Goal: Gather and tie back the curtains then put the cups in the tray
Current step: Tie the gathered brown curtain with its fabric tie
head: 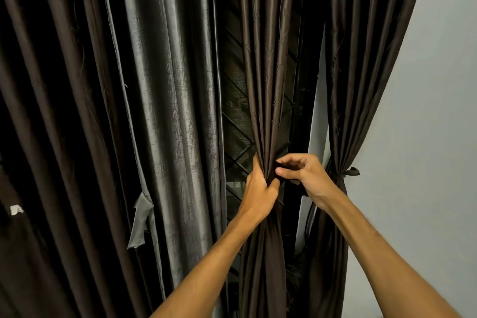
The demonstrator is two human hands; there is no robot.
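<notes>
A dark brown curtain panel (265, 80) hangs in the middle, bunched into a narrow bundle. My left hand (259, 191) grips that bundle at its waist. Just to the right, my right hand (304, 175) pinches a dark tie strip (280, 166) against the bundle. Further right, another brown curtain panel (361, 72) is gathered and held by a knotted tie (346, 173). No cups or tray are in view.
A grey satin curtain (167, 111) hangs loose at the left with a grey tie (140, 222) dangling from it. More dark brown curtain (51, 137) fills the far left. A window grille (236, 116) shows between panels. A pale wall (426, 137) is at the right.
</notes>
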